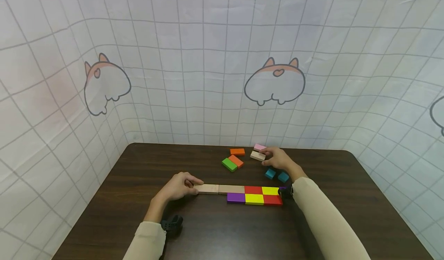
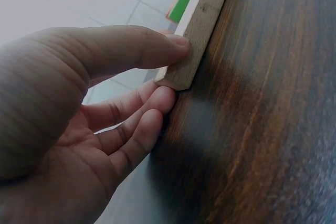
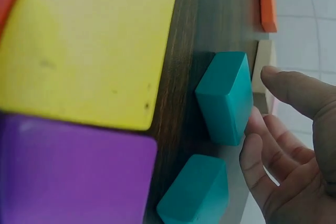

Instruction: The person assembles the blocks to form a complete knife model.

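My left hand [image 1: 179, 186] pinches the left end of a plain wooden block [image 1: 209, 189]. In the left wrist view its thumb lies on the side of that wooden block [image 2: 202, 27], with fingertips at the end face. A second plain wooden block [image 1: 231, 189] continues the row, followed by a red block [image 1: 253, 189] and a yellow block [image 1: 270, 191]. My right hand [image 1: 279, 159] is at the right end of a separate, pale wooden block [image 1: 258, 156] near the back. In the right wrist view, thumb and fingers stand apart around that wooden block [image 3: 262, 69]; contact is unclear.
A front row holds a purple block [image 1: 236, 198], a yellow block [image 1: 254, 200] and a red block [image 1: 273, 200]. Teal blocks [image 1: 270, 173] lie below the right hand. Orange blocks [image 1: 237, 151], a green block [image 1: 229, 165] and a pink block [image 1: 259, 147] lie toward the back edge.
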{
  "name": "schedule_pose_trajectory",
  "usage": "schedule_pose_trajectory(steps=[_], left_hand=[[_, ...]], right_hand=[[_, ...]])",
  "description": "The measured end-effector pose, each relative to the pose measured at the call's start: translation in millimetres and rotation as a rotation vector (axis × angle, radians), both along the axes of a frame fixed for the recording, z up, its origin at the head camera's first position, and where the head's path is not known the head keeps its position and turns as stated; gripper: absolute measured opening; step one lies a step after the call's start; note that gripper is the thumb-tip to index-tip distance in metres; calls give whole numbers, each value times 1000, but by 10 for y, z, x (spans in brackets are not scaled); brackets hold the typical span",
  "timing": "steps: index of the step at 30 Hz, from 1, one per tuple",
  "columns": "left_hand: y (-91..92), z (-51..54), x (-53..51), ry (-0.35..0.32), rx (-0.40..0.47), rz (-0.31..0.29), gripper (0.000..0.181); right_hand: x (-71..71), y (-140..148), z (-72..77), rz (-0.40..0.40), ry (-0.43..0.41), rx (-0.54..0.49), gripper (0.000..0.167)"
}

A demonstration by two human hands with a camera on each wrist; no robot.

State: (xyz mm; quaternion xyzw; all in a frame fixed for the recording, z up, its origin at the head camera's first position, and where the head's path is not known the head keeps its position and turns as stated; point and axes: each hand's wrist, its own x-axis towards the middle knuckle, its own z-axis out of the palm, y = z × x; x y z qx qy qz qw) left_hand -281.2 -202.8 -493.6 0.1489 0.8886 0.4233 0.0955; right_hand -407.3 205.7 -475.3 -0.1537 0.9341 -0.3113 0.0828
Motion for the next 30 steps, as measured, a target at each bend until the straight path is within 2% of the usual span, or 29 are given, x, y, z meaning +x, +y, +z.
schedule_pose_trajectory(steps=[8,16,23,30], left_hand=[[5,-25,-9,12,-12,-2,25],[1,-16,1,6,-7,2,25],[5,-18,-3,10,-11,-2,25],[-4,-2,10,0,-1,4,25]], right_hand=[[-87,-31,-32,-27,-36,6,48],[-144,-81,-54,-27,-2,63,45],[-76,-74,33,19,-22,53,43],[53,-67,127,69,-34,-40,42]])
